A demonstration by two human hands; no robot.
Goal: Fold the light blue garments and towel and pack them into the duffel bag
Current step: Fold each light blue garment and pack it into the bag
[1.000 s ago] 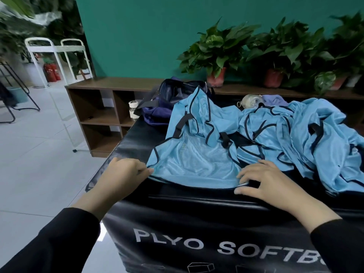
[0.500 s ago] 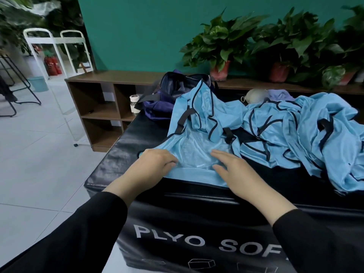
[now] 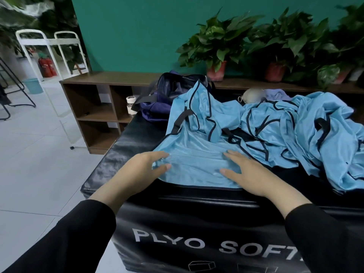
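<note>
Light blue garment [image 3: 197, 154] under both flat hands [image 3: 244, 172]

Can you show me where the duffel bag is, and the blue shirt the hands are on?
duffel bag [image 3: 169, 89], head view, on its dark upper side.
blue shirt [image 3: 197, 154], head view, on the flat part between the hands.

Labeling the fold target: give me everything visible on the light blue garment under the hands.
The light blue garment looks like thin, shiny mesh with dark piping and dark straps. Its near part lies spread fairly flat on the black soft box; the far part bunches upward. The left hand and right hand rest open on it, fingers spread. Its right side meets the pile of similar blue garments.
</note>
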